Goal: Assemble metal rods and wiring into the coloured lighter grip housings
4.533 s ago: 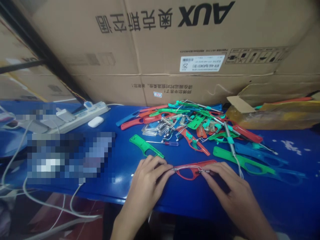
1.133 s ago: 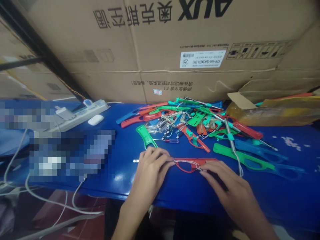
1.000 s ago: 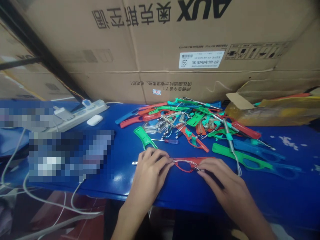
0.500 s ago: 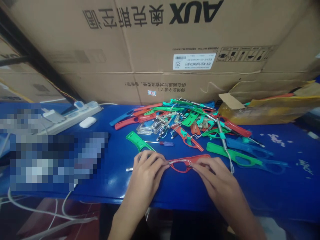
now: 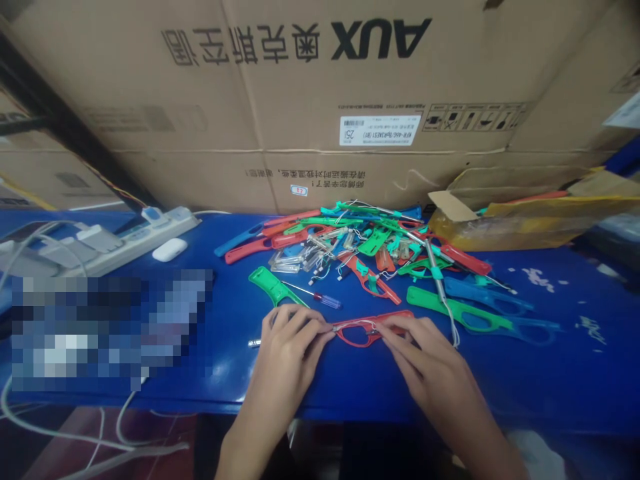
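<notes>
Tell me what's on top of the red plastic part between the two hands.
Thin white wires arch over the red part from the left hand to the right hand. Whether they touch it is unclear; whatever the hands cover is hidden.

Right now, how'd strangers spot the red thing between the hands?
Find the big brown cardboard box, then the colourful plastic parts piled before it. Nearer, between left hand and right hand, is the red plastic shell with an oval hole. Unlike the piled red parts, it's apart, under white wires.
</notes>
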The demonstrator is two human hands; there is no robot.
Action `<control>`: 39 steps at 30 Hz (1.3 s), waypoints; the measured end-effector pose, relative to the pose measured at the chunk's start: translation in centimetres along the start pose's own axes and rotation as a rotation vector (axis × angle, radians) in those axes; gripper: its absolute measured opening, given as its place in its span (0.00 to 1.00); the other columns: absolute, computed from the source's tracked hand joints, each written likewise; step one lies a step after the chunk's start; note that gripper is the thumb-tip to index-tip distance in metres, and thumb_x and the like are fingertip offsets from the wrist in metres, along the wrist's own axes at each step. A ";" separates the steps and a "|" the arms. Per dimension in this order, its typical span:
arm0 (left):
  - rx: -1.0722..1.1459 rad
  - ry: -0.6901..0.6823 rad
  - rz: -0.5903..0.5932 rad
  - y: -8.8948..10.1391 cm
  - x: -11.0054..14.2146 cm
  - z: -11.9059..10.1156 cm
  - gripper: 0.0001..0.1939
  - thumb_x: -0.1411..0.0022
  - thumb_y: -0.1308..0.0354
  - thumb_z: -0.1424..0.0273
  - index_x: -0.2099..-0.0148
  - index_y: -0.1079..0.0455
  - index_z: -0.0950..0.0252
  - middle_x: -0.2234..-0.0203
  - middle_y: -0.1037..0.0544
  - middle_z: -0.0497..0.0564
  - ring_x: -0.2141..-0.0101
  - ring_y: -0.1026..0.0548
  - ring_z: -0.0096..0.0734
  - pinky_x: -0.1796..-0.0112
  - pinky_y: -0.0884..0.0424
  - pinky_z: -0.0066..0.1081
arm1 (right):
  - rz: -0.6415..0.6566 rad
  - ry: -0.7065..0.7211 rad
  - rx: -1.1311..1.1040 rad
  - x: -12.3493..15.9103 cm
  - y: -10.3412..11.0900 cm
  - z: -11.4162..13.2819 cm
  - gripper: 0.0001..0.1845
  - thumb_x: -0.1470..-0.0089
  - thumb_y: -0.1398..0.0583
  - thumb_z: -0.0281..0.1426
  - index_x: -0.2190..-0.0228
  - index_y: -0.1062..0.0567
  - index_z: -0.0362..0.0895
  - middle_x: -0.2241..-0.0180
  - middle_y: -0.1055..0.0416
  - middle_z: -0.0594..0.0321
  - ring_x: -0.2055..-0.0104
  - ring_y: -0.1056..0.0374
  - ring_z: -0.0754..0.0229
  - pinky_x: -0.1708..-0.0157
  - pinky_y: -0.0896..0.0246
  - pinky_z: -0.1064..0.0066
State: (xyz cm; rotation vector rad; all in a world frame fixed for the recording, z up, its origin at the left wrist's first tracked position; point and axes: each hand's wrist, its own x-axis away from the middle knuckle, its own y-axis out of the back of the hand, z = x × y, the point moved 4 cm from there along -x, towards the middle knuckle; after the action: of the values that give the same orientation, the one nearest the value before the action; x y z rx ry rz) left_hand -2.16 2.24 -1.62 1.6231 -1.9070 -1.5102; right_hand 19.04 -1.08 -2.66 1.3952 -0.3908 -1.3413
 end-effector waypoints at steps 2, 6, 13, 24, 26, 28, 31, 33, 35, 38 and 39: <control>0.002 0.004 0.001 0.0 0.0 0.0 0.03 0.31 0.38 0.73 0.59 0.26 0.59 0.61 0.20 0.46 0.57 0.28 0.39 0.52 0.39 0.44 | 0.038 -0.017 -0.004 0.1 0.0 -0.1 0.18 0.32 0.47 0.27 0.49 0.21 0.46 0.53 0.23 0.55 0.57 0.27 0.54 0.59 0.26 0.62; 0.011 0.010 0.009 0.0 0.0 0.1 0.03 0.31 0.39 0.72 0.58 0.26 0.59 0.61 0.20 0.47 0.57 0.28 0.39 0.52 0.39 0.44 | 0.076 -0.009 -0.036 -0.1 0.1 0.2 0.18 0.32 0.47 0.29 0.47 0.22 0.47 0.53 0.24 0.54 0.55 0.26 0.54 0.58 0.25 0.61; 0.007 0.008 -0.002 0.0 0.1 0.2 0.03 0.30 0.40 0.72 0.58 0.25 0.58 0.61 0.20 0.47 0.57 0.28 0.40 0.53 0.38 0.44 | -0.014 -0.014 -0.005 0.7 -0.2 -0.2 0.19 0.30 0.49 0.29 0.48 0.21 0.48 0.54 0.19 0.57 0.54 0.23 0.54 0.48 0.29 0.56; 0.009 0.013 0.006 0.0 0.1 0.2 0.03 0.30 0.39 0.71 0.58 0.25 0.58 0.60 0.20 0.47 0.56 0.28 0.41 0.53 0.38 0.45 | -0.045 -0.053 0.029 0.7 -0.2 -0.2 0.18 0.30 0.47 0.34 0.56 0.17 0.49 0.54 0.19 0.58 0.57 0.22 0.54 0.49 0.28 0.56; 0.007 0.019 0.005 0.0 0.1 0.3 0.03 0.30 0.40 0.71 0.58 0.25 0.58 0.60 0.20 0.48 0.56 0.28 0.41 0.52 0.38 0.45 | -0.061 -0.060 0.030 0.9 -0.4 -0.2 0.18 0.30 0.47 0.34 0.56 0.17 0.49 0.54 0.19 0.58 0.55 0.22 0.53 0.47 0.29 0.54; 0.008 0.026 0.005 -0.1 0.1 0.4 0.03 0.30 0.39 0.71 0.58 0.26 0.58 0.60 0.19 0.48 0.56 0.28 0.41 0.52 0.38 0.45 | -0.069 -0.068 0.024 1.1 -0.5 -0.3 0.18 0.29 0.48 0.36 0.53 0.19 0.47 0.54 0.19 0.57 0.53 0.22 0.51 0.46 0.29 0.52; 0.017 0.031 0.007 -0.1 0.2 0.4 0.02 0.31 0.39 0.72 0.57 0.26 0.59 0.61 0.19 0.48 0.56 0.28 0.41 0.52 0.38 0.45 | -0.063 -0.104 0.032 1.2 -0.7 -0.5 0.22 0.30 0.47 0.41 0.45 0.24 0.43 0.52 0.19 0.53 0.51 0.22 0.47 0.49 0.26 0.51; 0.020 0.034 0.013 -0.1 0.2 0.4 0.02 0.30 0.39 0.72 0.57 0.27 0.59 0.61 0.19 0.47 0.56 0.28 0.41 0.52 0.38 0.44 | -0.066 -0.117 0.054 1.1 -0.6 -0.6 0.24 0.30 0.47 0.42 0.42 0.28 0.42 0.50 0.20 0.51 0.51 0.22 0.46 0.52 0.24 0.51; 0.016 0.035 0.019 -0.1 0.2 0.4 0.02 0.30 0.40 0.72 0.56 0.27 0.59 0.61 0.20 0.47 0.56 0.28 0.41 0.52 0.38 0.44 | -0.064 -0.091 0.063 0.9 -0.6 -0.5 0.23 0.30 0.48 0.41 0.42 0.29 0.42 0.49 0.21 0.52 0.51 0.22 0.46 0.52 0.24 0.50; 0.009 0.030 0.021 -0.1 0.2 0.3 0.03 0.30 0.40 0.72 0.56 0.28 0.59 0.60 0.20 0.47 0.55 0.29 0.41 0.51 0.38 0.45 | -0.052 -0.036 0.054 0.8 -0.6 -0.3 0.20 0.29 0.48 0.39 0.43 0.29 0.43 0.49 0.21 0.54 0.49 0.23 0.47 0.49 0.25 0.49; 0.008 0.032 0.017 -0.1 0.2 0.3 0.03 0.30 0.40 0.72 0.55 0.29 0.59 0.60 0.20 0.47 0.55 0.28 0.41 0.51 0.38 0.45 | -0.048 -0.030 0.050 0.8 -0.6 -0.3 0.20 0.29 0.48 0.38 0.43 0.29 0.44 0.49 0.21 0.54 0.48 0.23 0.48 0.48 0.25 0.49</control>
State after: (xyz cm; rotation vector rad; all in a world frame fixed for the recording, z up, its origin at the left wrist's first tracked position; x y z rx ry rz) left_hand -2.41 2.28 -1.93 1.6207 -1.9075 -1.4627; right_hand 19.24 -1.35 -3.64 1.4347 -0.4162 -1.4015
